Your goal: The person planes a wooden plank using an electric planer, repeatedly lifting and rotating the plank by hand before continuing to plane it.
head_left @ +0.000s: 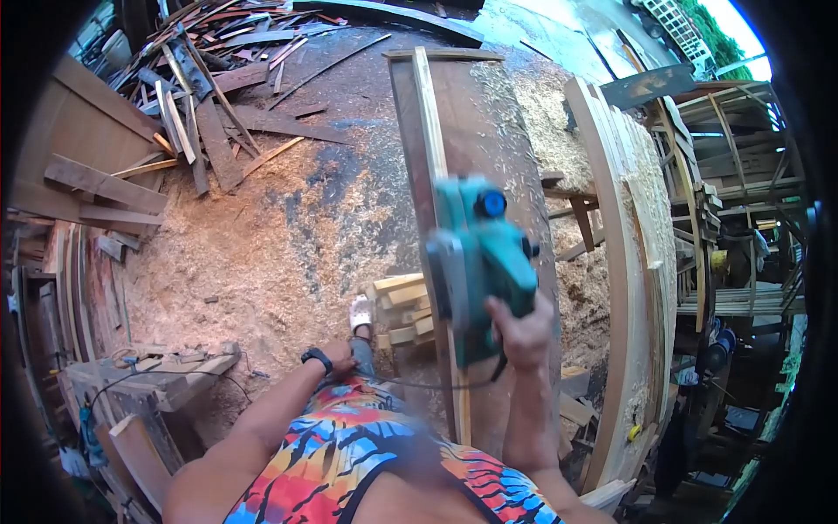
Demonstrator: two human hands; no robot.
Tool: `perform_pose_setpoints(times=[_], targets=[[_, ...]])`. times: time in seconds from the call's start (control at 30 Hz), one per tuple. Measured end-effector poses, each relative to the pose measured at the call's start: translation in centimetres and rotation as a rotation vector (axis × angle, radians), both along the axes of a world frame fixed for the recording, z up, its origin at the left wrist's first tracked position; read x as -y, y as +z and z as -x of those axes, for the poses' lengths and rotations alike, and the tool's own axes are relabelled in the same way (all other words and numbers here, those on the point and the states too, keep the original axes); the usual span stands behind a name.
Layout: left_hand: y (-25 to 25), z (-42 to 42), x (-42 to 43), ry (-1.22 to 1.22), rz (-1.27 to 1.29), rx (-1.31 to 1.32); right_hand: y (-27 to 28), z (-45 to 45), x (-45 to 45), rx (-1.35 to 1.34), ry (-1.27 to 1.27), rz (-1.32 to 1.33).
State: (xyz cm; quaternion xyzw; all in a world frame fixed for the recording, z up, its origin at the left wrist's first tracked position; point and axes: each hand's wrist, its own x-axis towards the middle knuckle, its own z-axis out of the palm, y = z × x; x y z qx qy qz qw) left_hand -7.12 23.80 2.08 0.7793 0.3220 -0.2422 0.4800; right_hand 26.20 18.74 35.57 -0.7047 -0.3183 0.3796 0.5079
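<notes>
A green electric planer (484, 262) rests over a long, narrow light strip of wood (429, 113), which runs along the left edge of a brown board bench (524, 367). My right hand (524, 330) is wrapped round the planer's rear handle. Its dark cord (410, 382) trails left past my body. My left hand (339, 356), below a dark wristwatch (316, 356), is down by my thigh; its fingers are too small and blurred to make out.
Stacked planks (624, 262) with shavings stand to the right. Short wood blocks (406, 306) lie left of the bench. A scrap pile (209, 96) is at the upper left, a small wooden table (166, 384) at the lower left. Shavings cover the floor (236, 288).
</notes>
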Motion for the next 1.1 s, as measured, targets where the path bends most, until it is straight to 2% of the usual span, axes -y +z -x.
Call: perform_pose_setpoints(times=[0.03,0.1,0.17,0.23,0.3,0.4,0.5,0.53,0.6,0.63,0.67,0.7,0.77,0.87,0.97,1.0,1.1], targets=[[1.9,-1.6,0.2,0.046,-0.005,0.082,0.0,0.8,3.3,0.01,-0.037,0.009],[6.9,-5.5,0.9,0.477,0.127,0.108,-0.1,1.4,10.1,-0.001,-0.068,0.077],[6.7,-8.4,2.7,0.68,0.037,0.426,-0.6,1.9,16.8,-0.051,-0.141,0.088],[11.6,-11.9,4.1,0.862,0.217,0.545,-1.0,2.4,22.9,-0.064,-0.208,0.076],[13.9,-14.3,6.5,0.832,0.146,0.594,-1.0,3.1,27.7,-0.08,-0.284,0.084],[16.8,-15.7,10.3,0.469,0.108,0.313,-1.0,4.4,33.9,-0.125,-0.419,0.132],[18.1,-16.1,15.1,0.188,-0.125,0.14,-2.3,5.0,38.1,-0.142,-0.45,0.136],[19.6,-15.7,16.3,0.162,-0.07,0.125,-2.7,5.3,39.2,-0.124,-0.444,0.149],[16.9,-15.7,18.1,0.202,-0.082,0.243,-3.9,5.5,41.2,-0.134,-0.463,0.177],[18.0,-15.7,18.6,0.216,-0.083,0.299,-4.3,5.6,41.7,-0.119,-0.469,0.185],[19.0,-16.2,18.5,0.167,-0.139,0.164,-4.6,5.8,41.8,-0.105,-0.476,0.194],[18.5,-16.2,18.7,0.216,-0.134,0.303,-4.8,6.0,42.0,-0.084,-0.477,0.196],[18.5,-15.8,18.4,0.134,-0.169,0.24,-4.8,6.4,41.6,-0.074,-0.488,0.141],[20.4,-14.1,19.2,0.397,-0.183,0.267,-4.6,5.3,40.3,-0.076,-0.469,0.082],[16.3,-12.7,18.2,0.625,0.255,0.627,-5.2,2.6,37.6,-0.102,-0.427,0.06],[18.3,-12.2,18.1,0.695,0.444,0.562,-5.5,1.9,36.9,-0.115,-0.414,0.059],[22.3,-11.4,17.9,0.693,0.336,0.568,-5.5,0.4,33.5,-0.073,-0.424,0.043]])
